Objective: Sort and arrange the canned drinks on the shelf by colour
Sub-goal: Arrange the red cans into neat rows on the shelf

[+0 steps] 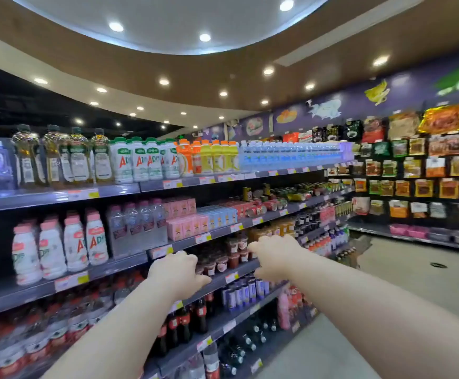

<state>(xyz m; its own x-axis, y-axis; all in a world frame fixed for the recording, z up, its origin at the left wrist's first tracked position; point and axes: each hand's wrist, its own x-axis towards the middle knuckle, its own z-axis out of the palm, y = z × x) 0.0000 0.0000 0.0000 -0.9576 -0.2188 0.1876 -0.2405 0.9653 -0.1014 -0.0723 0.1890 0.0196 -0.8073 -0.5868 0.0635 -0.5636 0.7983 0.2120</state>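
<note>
shop shelf (239, 274), left hand (177, 272) and right hand (273, 255) curled, empty

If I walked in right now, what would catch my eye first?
Two bare arms stretch into the drinks aisle: the left hand rests at a shelf edge and the right hand reaches toward small red cups there. Above, orange and yellow bottles glow on the top shelf, and bright snack packets fill the right wall.
</note>
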